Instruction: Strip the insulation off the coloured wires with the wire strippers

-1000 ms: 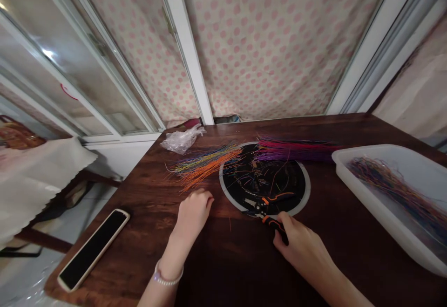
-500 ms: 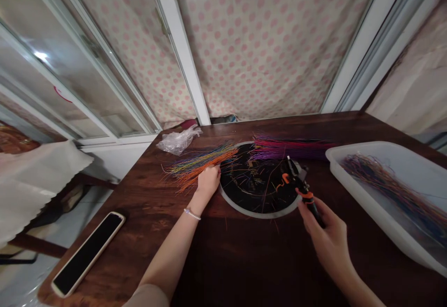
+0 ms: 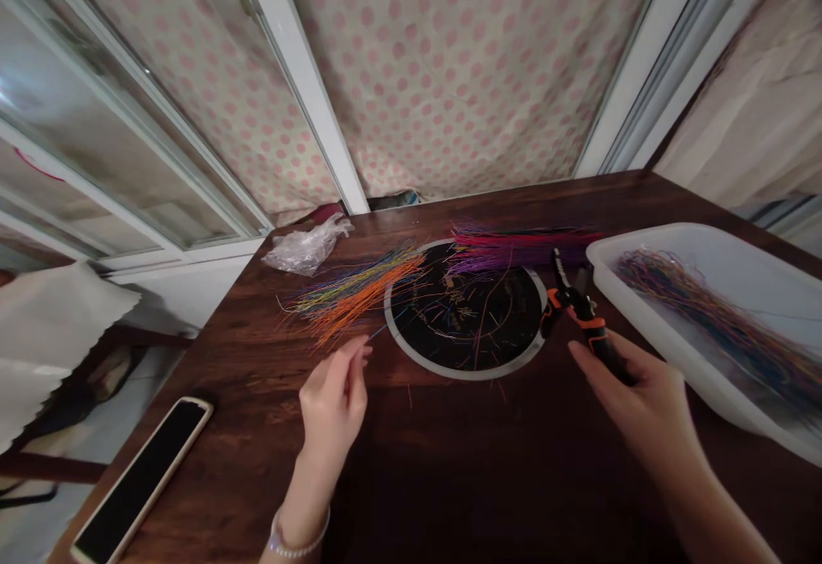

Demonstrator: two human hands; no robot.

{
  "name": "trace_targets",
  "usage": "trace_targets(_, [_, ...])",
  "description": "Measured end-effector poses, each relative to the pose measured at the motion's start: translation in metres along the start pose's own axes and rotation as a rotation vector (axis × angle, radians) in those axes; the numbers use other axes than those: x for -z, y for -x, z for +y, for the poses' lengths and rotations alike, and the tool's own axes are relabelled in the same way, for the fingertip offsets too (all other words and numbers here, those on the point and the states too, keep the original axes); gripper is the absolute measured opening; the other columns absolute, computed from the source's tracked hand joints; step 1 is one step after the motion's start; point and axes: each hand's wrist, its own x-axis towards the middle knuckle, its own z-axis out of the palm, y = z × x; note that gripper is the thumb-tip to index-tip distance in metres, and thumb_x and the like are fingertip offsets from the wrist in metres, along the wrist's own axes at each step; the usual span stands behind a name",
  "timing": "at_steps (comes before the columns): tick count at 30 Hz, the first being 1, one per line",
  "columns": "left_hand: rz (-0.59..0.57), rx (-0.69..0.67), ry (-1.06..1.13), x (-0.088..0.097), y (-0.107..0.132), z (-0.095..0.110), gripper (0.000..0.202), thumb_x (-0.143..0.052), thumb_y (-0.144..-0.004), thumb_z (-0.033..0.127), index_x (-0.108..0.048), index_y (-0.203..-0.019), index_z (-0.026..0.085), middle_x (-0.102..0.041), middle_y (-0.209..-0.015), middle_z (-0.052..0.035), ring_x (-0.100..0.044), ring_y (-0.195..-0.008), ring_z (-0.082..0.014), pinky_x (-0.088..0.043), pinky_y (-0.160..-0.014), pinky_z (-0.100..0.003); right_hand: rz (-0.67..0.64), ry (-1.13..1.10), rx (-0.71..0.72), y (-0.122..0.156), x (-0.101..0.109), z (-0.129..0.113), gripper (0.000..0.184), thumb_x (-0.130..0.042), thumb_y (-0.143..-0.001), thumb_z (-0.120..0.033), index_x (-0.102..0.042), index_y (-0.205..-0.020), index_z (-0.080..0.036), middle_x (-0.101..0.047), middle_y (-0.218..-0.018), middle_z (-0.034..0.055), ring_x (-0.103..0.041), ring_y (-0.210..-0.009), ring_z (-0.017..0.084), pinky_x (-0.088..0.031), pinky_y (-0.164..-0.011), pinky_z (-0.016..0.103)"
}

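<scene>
Head view: the left fingertips [image 3: 354, 357] were drawn together in a loose pinch, and a thin blue strand lay just beyond them, though whether they gripped it I could not tell. That left hand [image 3: 332, 406] hovered over the dark wooden table [image 3: 488, 470], near the fan of orange and multicoloured cut wires [image 3: 353, 300]. The right fingers [image 3: 600, 360] were curled around the black-and-orange handles of the wire strippers [image 3: 578, 311], whose head pointed up and away, just beside the white rim of the round black mat [image 3: 466, 316]. The right hand [image 3: 646, 401] sat beside the white plastic tub [image 3: 706, 243], which held a long tangle of coloured wires [image 3: 712, 324]. A magenta-and-purple wire bundle [image 3: 517, 249] lay across the mat's far edge. Farther left were a crumpled plastic bag [image 3: 306, 247] and a phone [image 3: 141, 480].
</scene>
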Motion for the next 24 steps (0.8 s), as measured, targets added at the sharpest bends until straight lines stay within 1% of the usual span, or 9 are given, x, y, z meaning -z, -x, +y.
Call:
trace_targets(1, [0.008,-0.017,0.009,0.003,0.008,0.001,0.015,-0.050,-0.098,0.017,-0.062,-0.106,0.019,-0.078,-0.080,-0.0022,-0.074,-0.065,-0.0137,-0.057,-0.066,-0.022,-0.006,0.005,-0.053,0.000,0.008,0.000,0.042,-0.068,-0.084,-0.051,-0.069,-0.113,-0.020,-0.030,-0.052,-0.0090,-0.026,-0.043,0.008,-0.016,-0.037,0.021])
trace_targets(3, [0.033,-0.023,0.005,0.007,0.022,0.002,0.013,-0.052,-0.096,0.015,-0.061,-0.105,0.018,-0.079,-0.081,-0.0027,-0.075,-0.065,-0.0140,-0.057,-0.064,-0.021,-0.054,-0.099,-0.241,0.005,0.024,0.000,0.051,-0.070,-0.080,-0.057,-0.067,-0.115,-0.020,-0.026,-0.052,-0.0102,-0.023,-0.042,0.007,-0.016,-0.037,0.020])
trace_targets(6, [0.114,0.078,-0.040,0.009,0.037,-0.003,0.012,-0.053,-0.095,0.013,-0.060,-0.104,0.017,-0.078,-0.078,-0.0029,-0.074,-0.064,-0.0141,-0.056,-0.061,-0.021,-0.202,-0.188,-0.426,0.026,0.041,-0.005,0.055,-0.070,-0.078,-0.060,-0.067,-0.114,-0.020,-0.025,-0.047,-0.0116,-0.016,-0.040,0.006,-0.014,-0.036,0.021])
trace_targets(9, [0.188,0.214,-0.058,0.009,0.045,-0.012,0.012,-0.054,-0.094,0.017,-0.060,-0.104,0.015,-0.077,-0.074,-0.0042,-0.074,-0.063,-0.0164,-0.055,-0.055,-0.022,-0.244,-0.202,-0.527,0.053,0.040,-0.015,0.054,-0.071,-0.076,-0.064,-0.070,-0.106,-0.020,-0.022,-0.048,-0.0114,-0.012,-0.043,0.005,-0.009,-0.040,0.021])
trace_targets(12, [0.217,0.303,-0.004,0.010,0.048,-0.015,0.014,-0.053,-0.093,0.022,-0.064,-0.092,0.014,-0.075,-0.070,-0.0054,-0.072,-0.059,-0.0175,-0.054,-0.053,-0.025,-0.246,-0.166,-0.556,0.069,0.027,-0.023,0.055,-0.067,-0.079,-0.063,-0.070,-0.109,-0.017,-0.018,-0.048,-0.0123,-0.008,-0.045,0.005,-0.004,-0.043,0.021])
trace_targets(15, [0.275,0.363,0.071,0.013,0.051,-0.010,0.014,-0.054,-0.091,0.022,-0.064,-0.084,0.015,-0.073,-0.065,-0.0047,-0.070,-0.056,-0.0174,-0.056,-0.055,-0.028,-0.221,-0.114,-0.477,0.067,0.013,-0.018,0.054,-0.061,-0.086,-0.060,-0.069,-0.114,-0.015,-0.019,-0.049,-0.0120,-0.012,-0.043,0.006,-0.007,-0.041,0.021])
trace_targets(20, [0.383,0.344,0.183,0.011,0.057,-0.003,0.009,-0.055,-0.089,0.021,-0.056,-0.095,0.015,-0.070,-0.064,-0.0007,-0.069,-0.053,-0.0156,-0.055,-0.051,-0.026,-0.153,0.123,-0.030,0.053,-0.004,0.007,0.045,-0.055,-0.090,-0.051,-0.073,-0.108,-0.014,-0.035,-0.053,-0.0063,-0.032,-0.045,0.009,-0.026,-0.040,0.021])
trace_targets(22, [0.432,0.339,0.183,0.010,0.059,-0.004,0.011,-0.055,-0.090,0.024,-0.053,-0.098,0.016,-0.070,-0.066,-0.0003,-0.069,-0.054,-0.0155,-0.056,-0.052,-0.027,-0.116,0.168,0.028,0.053,-0.004,0.009,0.041,-0.055,-0.091,-0.049,-0.073,-0.109,-0.017,-0.040,-0.052,-0.0052,-0.037,-0.046,0.011,-0.031,-0.042,0.023])
trace_targets(24, [0.468,0.344,0.184,0.008,0.060,-0.007,0.014,-0.055,-0.091,0.027,-0.050,-0.099,0.016,-0.070,-0.069,-0.0005,-0.069,-0.056,-0.0159,-0.056,-0.054,-0.029,-0.059,0.223,0.055,0.055,0.004,0.007,0.037,-0.056,-0.091,-0.045,-0.073,-0.111,-0.020,-0.041,-0.050,-0.0050,-0.042,-0.046,0.013,-0.035,-0.044,0.023])
